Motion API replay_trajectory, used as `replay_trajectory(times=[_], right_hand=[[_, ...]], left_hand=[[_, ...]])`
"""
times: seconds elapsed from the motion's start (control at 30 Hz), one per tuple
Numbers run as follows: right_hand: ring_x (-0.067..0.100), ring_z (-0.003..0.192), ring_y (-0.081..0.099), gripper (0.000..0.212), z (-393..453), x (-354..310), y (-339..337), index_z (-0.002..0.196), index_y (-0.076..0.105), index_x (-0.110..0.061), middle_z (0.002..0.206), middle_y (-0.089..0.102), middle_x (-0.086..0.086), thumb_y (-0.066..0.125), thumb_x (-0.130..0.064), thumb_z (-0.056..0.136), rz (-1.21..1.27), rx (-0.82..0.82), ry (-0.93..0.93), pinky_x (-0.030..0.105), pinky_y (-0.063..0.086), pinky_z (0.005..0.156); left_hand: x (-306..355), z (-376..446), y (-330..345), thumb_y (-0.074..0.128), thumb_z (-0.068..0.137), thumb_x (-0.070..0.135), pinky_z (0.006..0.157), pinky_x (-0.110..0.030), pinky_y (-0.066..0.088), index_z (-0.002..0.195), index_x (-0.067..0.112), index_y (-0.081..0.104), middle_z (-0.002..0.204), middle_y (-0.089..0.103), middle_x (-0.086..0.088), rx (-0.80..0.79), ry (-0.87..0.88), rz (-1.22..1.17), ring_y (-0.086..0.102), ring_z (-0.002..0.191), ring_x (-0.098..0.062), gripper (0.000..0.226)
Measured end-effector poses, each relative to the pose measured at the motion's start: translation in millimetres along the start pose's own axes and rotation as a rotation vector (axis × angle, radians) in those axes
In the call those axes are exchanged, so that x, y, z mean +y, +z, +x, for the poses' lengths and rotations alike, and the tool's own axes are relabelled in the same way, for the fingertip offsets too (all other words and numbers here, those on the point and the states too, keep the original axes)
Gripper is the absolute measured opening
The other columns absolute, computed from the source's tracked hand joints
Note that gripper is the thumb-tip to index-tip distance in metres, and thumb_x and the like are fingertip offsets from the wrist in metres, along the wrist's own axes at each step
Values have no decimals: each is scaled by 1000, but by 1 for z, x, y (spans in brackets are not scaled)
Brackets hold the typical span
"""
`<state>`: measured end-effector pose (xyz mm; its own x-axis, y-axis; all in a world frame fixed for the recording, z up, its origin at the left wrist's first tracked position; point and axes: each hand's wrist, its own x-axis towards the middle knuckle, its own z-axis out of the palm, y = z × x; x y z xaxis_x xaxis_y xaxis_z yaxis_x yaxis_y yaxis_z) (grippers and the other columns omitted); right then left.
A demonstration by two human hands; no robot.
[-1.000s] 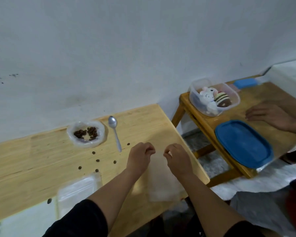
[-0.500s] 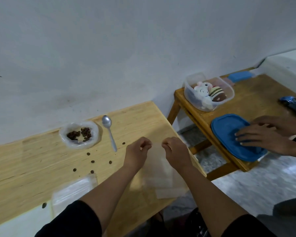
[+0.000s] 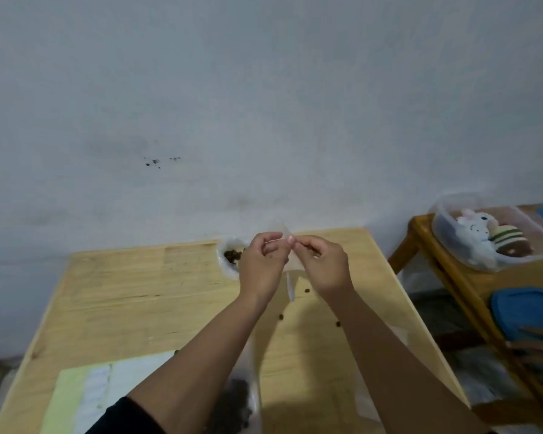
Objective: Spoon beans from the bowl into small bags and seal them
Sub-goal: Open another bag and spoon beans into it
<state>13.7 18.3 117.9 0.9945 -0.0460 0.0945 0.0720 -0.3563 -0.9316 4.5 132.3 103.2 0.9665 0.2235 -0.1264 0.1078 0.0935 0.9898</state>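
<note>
Now, hands: the left hand (image 3: 261,264) and the right hand (image 3: 322,264) are pinching a small clear bag (image 3: 290,278) between them at the centre of the frame, raised off the table (image 3: 145,302).
Why held so: fingertips are meeting at the bag's top edge, probably working the mouth open for filling; the bag is looking empty.
Bowl: the bowl (image 3: 229,256) is sitting at the table's far edge, just left of the left hand, partly hidden, holding dark beans (image 3: 232,255).
Spoon: not showing.
Strays: loose beans (image 3: 307,290) are lying on the wood below the hands.
Other bags: flat clear bags (image 3: 101,386) are waiting at lower left.
Side table: a clear tub (image 3: 489,233) at right is holding soft toys.
</note>
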Motion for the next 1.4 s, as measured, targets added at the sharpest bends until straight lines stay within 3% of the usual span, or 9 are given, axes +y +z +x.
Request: replay_trajectory(times=[0.13, 0.27, 0.33, 0.57, 0.73, 0.97, 1.13, 1.27, 1.4], right_hand=[[-20, 78, 58, 20, -8, -7, 36, 104, 72, -15, 91, 70, -8, 66, -16, 85, 66, -161, 23, 1, 41, 70], [-11, 87, 63, 23, -12, -14, 55, 106, 71, -16, 97, 72, -7, 68, -15, 83, 110, -286, 42, 10, 47, 80], [-19, 82, 59, 22, -12, -19, 62, 105, 70, -13, 92, 70, -9, 68, -11, 84, 133, -324, 33, 5, 45, 76], [-14, 79, 62, 23, -6, -25, 79, 103, 72, -16, 87, 67, -18, 71, -14, 80, 140, -370, 58, 0, 42, 69], [-1, 95, 64, 23, -1, -23, 81, 105, 70, -22, 92, 73, -10, 69, -19, 83, 139, -396, 70, 23, 50, 92], [7, 96, 66, 23, 8, -21, 79, 105, 70, -25, 94, 74, -3, 65, -15, 85, 138, -404, 46, 31, 54, 88], [8, 93, 66, 23, 12, -22, 78, 106, 70, -20, 97, 71, -4, 64, -10, 86, 149, -386, 38, 17, 54, 70], [-14, 80, 59, 24, 14, -24, 77, 110, 69, -12, 99, 69, 0, 63, -8, 87, 122, -362, 22, 2, 44, 60], [-10, 79, 63, 22, 14, -22, 81, 106, 70, -15, 98, 70, -4, 65, -11, 86, 105, -318, 20, 3, 45, 63]], left_hand=[[-2, 0, -44, 73, 81, 32, 81, -36, 57, 92, 22, 69, 81, 74, -1, 113, -43, -53, 71, 80, -16, 16], [-3, -2, -72, 71, 83, 18, 72, -27, 56, 88, 15, 71, 78, 73, -6, 149, -76, -178, 71, 78, -20, 6], [-4, -3, -81, 70, 84, 15, 69, -24, 56, 91, 13, 71, 78, 73, -7, 168, -82, -209, 71, 77, -18, 8], [-2, 1, -96, 68, 85, 11, 71, -22, 56, 96, 6, 70, 86, 73, -15, 199, -84, -284, 71, 77, -18, 12], [-3, 7, -97, 67, 86, 11, 74, -24, 57, 103, 1, 68, 87, 72, -18, 187, -80, -285, 71, 75, -18, 20], [-1, 16, -92, 66, 85, 5, 73, -24, 57, 99, 4, 68, 81, 72, -14, 188, -68, -280, 71, 76, -19, 14], [-1, 21, -91, 71, 82, 9, 79, -29, 56, 99, 7, 69, 86, 73, -16, 167, -66, -231, 71, 84, -23, 18], [-2, 23, -90, 69, 84, 8, 81, -29, 56, 103, 6, 68, 89, 73, -16, 145, -69, -241, 71, 86, -22, 19], [-4, 23, -91, 66, 86, 6, 82, -28, 56, 102, 10, 68, 89, 73, -13, 144, -60, -229, 71, 87, -21, 17]])
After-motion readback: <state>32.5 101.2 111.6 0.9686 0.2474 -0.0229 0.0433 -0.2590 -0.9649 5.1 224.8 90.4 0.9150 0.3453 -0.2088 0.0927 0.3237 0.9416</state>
